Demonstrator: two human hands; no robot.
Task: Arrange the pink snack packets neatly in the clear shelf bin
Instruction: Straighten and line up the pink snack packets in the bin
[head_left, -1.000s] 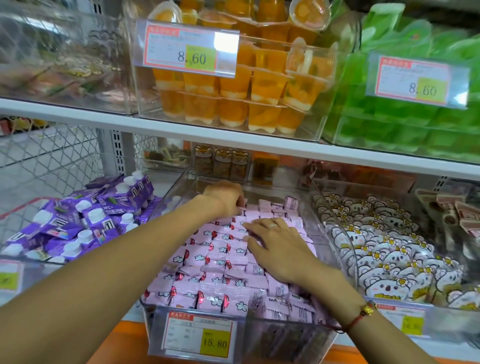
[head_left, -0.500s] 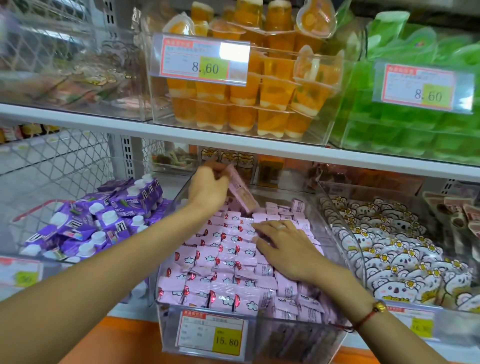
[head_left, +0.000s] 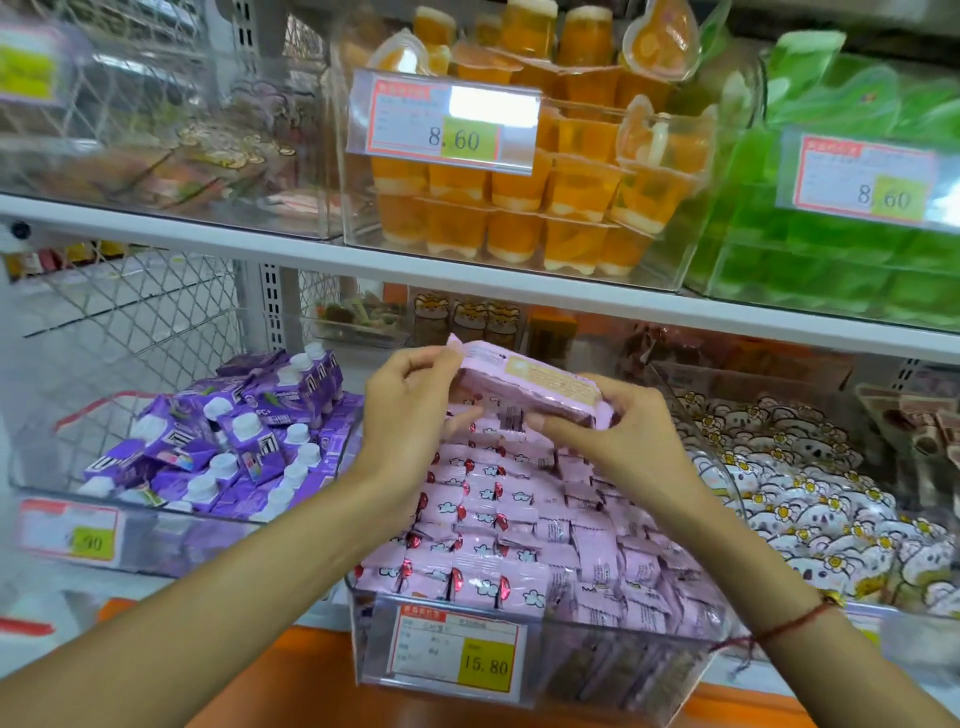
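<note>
Both hands have risen off the rows: left hand (head_left: 410, 400) and right hand (head_left: 618, 441) now pinch one pink packet (head_left: 524, 384) by its ends, back side up, above the clear bin (head_left: 597, 654), probably to turn it before slotting it among the rows.

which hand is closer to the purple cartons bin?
Left. The left hand pinches the left end of the lifted pink packet, right beside the purple cartons. The right hand holds the packet's other end, farther away across the pink bin.
</note>
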